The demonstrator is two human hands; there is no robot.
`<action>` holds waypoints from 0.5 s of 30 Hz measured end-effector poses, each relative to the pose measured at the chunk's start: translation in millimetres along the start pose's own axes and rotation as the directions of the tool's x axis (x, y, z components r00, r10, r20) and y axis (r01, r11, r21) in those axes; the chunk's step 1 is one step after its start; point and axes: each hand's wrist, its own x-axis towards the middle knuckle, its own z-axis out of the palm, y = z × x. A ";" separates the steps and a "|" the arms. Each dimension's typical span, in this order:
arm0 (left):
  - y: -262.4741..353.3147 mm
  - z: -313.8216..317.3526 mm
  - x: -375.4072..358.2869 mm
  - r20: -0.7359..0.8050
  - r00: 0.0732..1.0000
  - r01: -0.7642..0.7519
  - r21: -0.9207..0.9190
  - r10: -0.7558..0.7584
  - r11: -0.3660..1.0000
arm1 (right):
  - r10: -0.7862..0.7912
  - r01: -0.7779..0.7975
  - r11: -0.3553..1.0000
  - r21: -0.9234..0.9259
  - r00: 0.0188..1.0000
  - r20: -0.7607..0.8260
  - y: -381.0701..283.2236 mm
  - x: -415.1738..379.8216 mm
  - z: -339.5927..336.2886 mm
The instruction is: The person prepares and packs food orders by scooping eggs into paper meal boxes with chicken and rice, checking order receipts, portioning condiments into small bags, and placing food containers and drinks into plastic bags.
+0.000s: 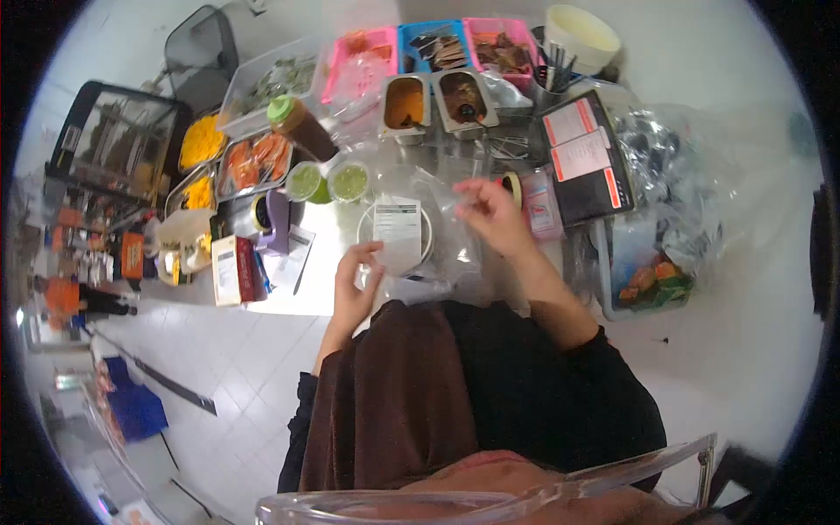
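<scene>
A printed paper slip (398, 229) lies over a round container with a white rim (429, 234) at the table's near edge. Clear plastic bag film (455, 254) spreads around it. My left hand (354, 284) is at the slip's lower left, fingers bent, thumb and forefinger apart, with nothing visible between them. To the right of the container, my right hand (497, 219) pinches the upper edge of the clear film between thumb and fingers. Two cups of green contents, one cup (350, 182) nearest the slip, stand just beyond.
Two steel pans of sauce, one pan (405, 107) at left, stand at the back beside a green-capped bottle (302, 129). A purple tape dispenser (274, 223) is left. A black folder (586, 157) and a plastic bin (626, 271) are right.
</scene>
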 end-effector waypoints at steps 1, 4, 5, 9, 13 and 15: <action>12.9 -7.4 1.3 -0.064 0.989 0.119 -0.206 -0.135 0.971 | -0.075 0.077 0.994 0.079 0.997 -0.026 -21.6 4.9 -0.3; 18.0 -30.5 7.8 -0.214 0.915 0.216 -0.461 -0.343 0.861 | -0.213 0.200 0.955 0.221 0.976 0.036 -64.8 22.3 -1.2; 20.2 -37.6 9.8 -0.278 0.889 0.210 -0.461 -0.365 0.862 | -0.248 0.220 0.941 0.258 0.966 0.079 -71.6 27.1 0.2; 37.1 -53.8 5.0 -0.414 0.831 0.101 -0.545 -0.372 0.832 | -0.364 0.385 0.916 -0.111 0.915 0.174 -79.8 20.9 19.9; 34.0 -64.5 -22.7 -0.287 0.930 0.048 -0.524 -0.229 0.850 | -0.287 0.343 0.923 -0.173 0.915 0.284 -83.8 -8.1 12.9; 34.9 -71.7 -26.8 -0.228 0.949 0.092 -0.457 -0.216 0.885 | -0.316 0.402 0.893 -0.203 0.881 0.353 -85.4 -15.8 1.0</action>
